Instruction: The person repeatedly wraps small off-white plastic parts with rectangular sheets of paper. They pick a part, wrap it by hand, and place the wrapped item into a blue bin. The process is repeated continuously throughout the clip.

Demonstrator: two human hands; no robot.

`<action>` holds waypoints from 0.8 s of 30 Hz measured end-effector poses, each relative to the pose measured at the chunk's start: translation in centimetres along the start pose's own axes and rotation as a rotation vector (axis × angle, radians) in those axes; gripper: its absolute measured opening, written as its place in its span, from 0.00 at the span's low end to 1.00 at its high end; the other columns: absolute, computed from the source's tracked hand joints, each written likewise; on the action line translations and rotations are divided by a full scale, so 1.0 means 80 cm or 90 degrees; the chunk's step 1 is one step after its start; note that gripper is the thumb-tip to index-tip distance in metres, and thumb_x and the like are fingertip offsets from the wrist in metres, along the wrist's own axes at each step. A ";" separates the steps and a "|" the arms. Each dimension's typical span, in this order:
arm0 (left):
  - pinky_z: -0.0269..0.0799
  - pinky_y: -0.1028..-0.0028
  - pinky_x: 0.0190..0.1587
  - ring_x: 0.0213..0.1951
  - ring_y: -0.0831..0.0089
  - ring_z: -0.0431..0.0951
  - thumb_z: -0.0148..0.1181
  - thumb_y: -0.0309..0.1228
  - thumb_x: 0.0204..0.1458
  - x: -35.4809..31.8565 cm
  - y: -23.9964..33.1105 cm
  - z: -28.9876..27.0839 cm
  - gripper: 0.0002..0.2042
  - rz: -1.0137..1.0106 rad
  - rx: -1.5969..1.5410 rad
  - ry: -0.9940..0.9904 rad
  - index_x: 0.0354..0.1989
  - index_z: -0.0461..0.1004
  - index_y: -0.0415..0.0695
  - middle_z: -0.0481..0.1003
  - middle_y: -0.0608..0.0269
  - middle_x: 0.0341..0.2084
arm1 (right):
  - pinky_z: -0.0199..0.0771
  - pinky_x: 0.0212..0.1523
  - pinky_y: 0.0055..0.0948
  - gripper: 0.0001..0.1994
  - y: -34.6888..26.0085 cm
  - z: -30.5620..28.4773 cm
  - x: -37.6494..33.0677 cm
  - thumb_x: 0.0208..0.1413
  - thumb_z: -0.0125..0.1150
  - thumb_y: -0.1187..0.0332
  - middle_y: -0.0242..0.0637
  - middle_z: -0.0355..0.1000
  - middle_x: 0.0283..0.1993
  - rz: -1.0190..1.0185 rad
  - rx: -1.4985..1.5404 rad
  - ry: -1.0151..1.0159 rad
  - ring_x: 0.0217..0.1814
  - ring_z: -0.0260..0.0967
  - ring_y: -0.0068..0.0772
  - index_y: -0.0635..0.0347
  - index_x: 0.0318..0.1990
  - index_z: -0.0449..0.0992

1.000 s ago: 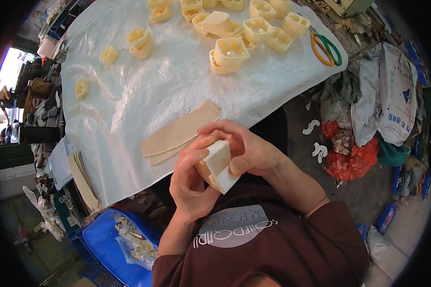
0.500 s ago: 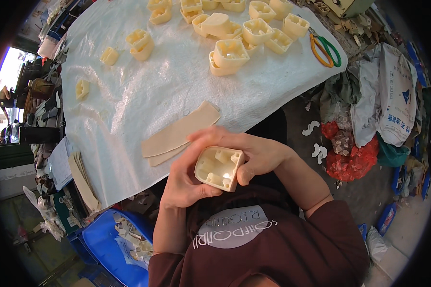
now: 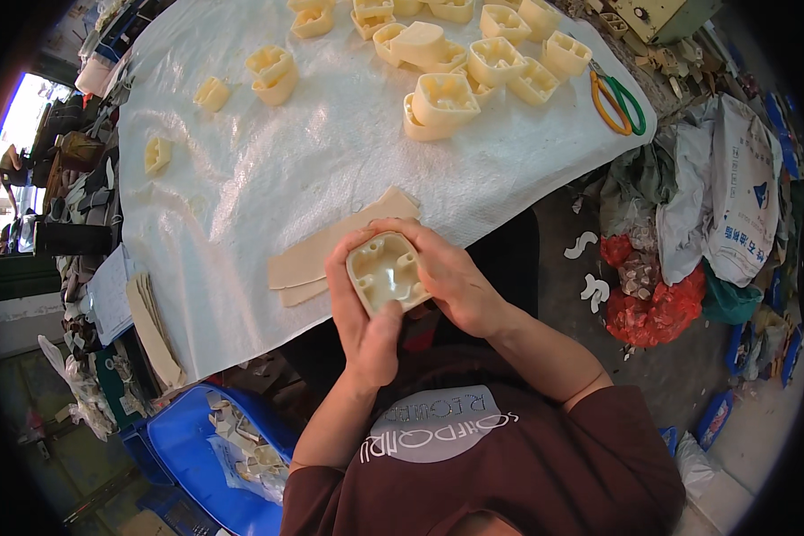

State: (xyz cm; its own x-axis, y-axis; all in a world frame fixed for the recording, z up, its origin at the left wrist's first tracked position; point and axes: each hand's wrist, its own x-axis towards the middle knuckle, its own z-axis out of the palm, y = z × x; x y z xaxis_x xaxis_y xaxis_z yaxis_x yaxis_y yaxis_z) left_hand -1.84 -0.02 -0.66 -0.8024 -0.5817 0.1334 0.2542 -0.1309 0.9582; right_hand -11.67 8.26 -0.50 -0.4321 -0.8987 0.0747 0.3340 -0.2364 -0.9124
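Between my two hands is a cream plastic housing (image 3: 386, 272), held with its hollow side up, so its inner posts show. My left hand (image 3: 362, 330) wraps its left side, the thumb lying over the near rim. On the right side and far edge, my right hand (image 3: 451, 281) closes round it. The fingers beneath and behind the housing are partly hidden. Just beyond my hands, flat beige strips (image 3: 330, 246) lie on the white-covered table (image 3: 241, 179). Several similar cream housings (image 3: 445, 98) stand farther back, some stacked or leaning together.
Scissors (image 3: 612, 103) with orange and green handles lie at the table's right corner. Left of me is a blue bin (image 3: 183, 438) with scraps. A pile of beige strips (image 3: 152, 330) rests at the left edge. Red bags (image 3: 657, 308) and a white sack (image 3: 743, 196) sit at right.
The housing has turned in my hands and moved slightly up and left. My left thumb has shifted over its near rim. The view has shifted slightly.
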 end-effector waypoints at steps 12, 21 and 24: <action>0.67 0.66 0.50 0.49 0.62 0.67 0.54 0.37 0.43 -0.002 -0.007 -0.023 0.33 -0.142 -0.269 -0.044 0.59 0.49 0.45 0.61 0.53 0.49 | 0.56 0.52 0.31 0.37 0.007 -0.015 -0.004 0.39 0.69 0.58 0.38 0.60 0.50 -0.117 -0.299 -0.035 0.53 0.54 0.36 0.60 0.57 0.60; 0.75 0.65 0.38 0.40 0.59 0.73 0.50 0.41 0.48 0.003 -0.007 -0.026 0.29 -0.203 -0.344 -0.079 0.60 0.52 0.48 0.65 0.49 0.44 | 0.53 0.57 0.38 0.38 0.006 0.000 -0.006 0.33 0.74 0.60 0.38 0.61 0.54 -0.195 -0.531 0.035 0.57 0.54 0.40 0.59 0.54 0.63; 0.75 0.66 0.38 0.39 0.60 0.74 0.50 0.43 0.49 -0.002 -0.007 -0.018 0.30 -0.183 -0.228 -0.006 0.60 0.52 0.47 0.65 0.50 0.46 | 0.53 0.57 0.37 0.38 0.005 -0.001 -0.005 0.33 0.74 0.59 0.37 0.62 0.53 -0.192 -0.580 0.004 0.56 0.54 0.41 0.59 0.54 0.63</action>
State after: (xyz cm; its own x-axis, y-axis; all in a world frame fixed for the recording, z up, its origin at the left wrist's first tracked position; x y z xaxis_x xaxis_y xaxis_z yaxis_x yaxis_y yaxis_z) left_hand -1.06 -1.03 -1.58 -0.8723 -0.4737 -0.1213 0.1896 -0.5562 0.8091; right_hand -11.41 8.56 -0.94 -0.3991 -0.8440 0.3583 -0.5706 -0.0773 -0.8176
